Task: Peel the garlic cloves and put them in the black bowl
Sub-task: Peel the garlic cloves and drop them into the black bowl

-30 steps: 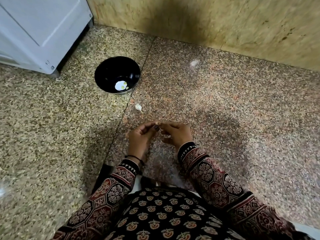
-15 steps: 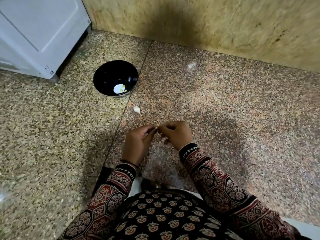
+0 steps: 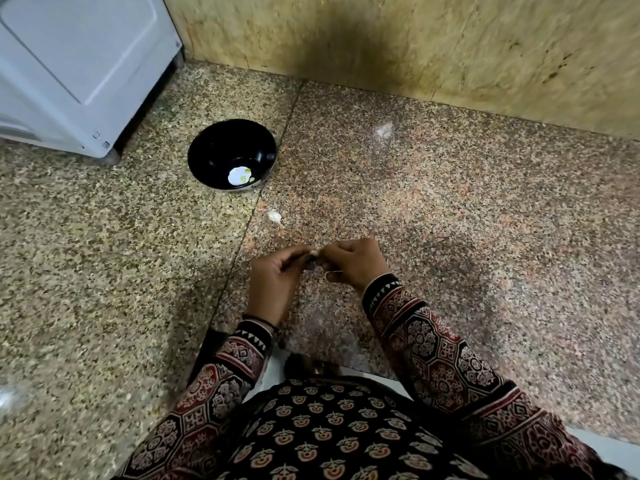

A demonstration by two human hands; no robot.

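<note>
both hands meet in the middle of the frame, low over the speckled granite surface [image 3: 450, 237], and pinch one small garlic clove [image 3: 314, 251] between their fingertips. the left hand [image 3: 277, 278] grips it from the left with fingers curled inward, and the right hand [image 3: 356, 263] grips it from the right with knuckles up and fingers tucked under. only a pale sliver of the clove shows between them, so its long axis and how much skin is left cannot be told. this looks like the peeling step, mid-way through. the black bowl [image 3: 214, 147] sits up and to the left of the grip, well apart from it, just left of the seam [image 3: 249, 220] between the two slabs. the left hand is the nearer one, so the drop would likely go up-left across that seam. a pale patch with yellowish bits [image 3: 239, 175] lies on the bowl's bottom; whether that is peeled garlic or partly glare is unclear. a loose clove [image 3: 274, 215] rests on the surface between the hands and the bowl, its thin tail pointing down-right toward the hands. a white appliance [image 3: 76, 64] fills the upper left of the frame.
</note>
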